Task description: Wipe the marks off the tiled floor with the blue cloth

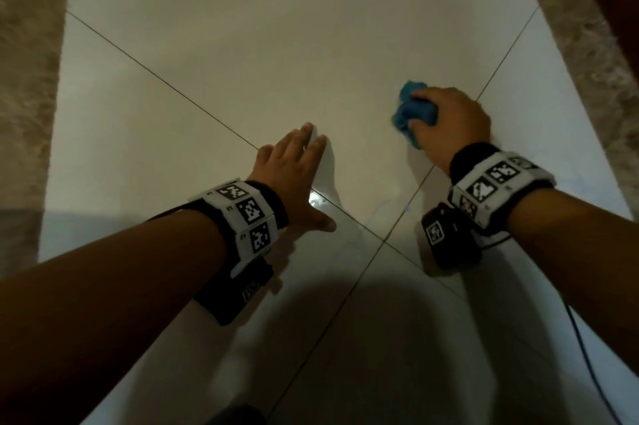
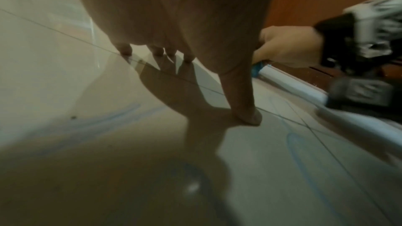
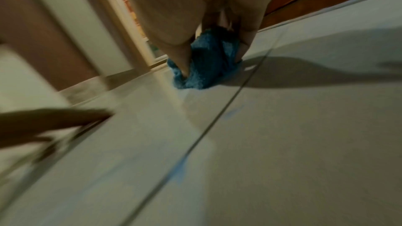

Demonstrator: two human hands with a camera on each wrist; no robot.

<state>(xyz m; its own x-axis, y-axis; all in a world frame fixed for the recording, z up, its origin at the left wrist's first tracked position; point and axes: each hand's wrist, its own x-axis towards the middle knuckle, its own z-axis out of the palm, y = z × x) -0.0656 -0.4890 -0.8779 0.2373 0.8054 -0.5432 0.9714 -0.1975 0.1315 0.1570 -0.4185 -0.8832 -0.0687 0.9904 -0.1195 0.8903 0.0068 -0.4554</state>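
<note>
My left hand lies flat on the floor, fingers spread, holding nothing, bracing me. If it slides on the glossy tile, I lose my balance and the wipe goes wide. Faint blue marks run just behind and beside that hand, easy to miss in my own shadow. To its right, my right hand is clenched around the bunched cloth, pressing it to the floor beside a grout line. So small a wad could skip over smears left along that line behind my grip. Ahead lies open tile; the wall base close on the right limits my sweep.
</note>
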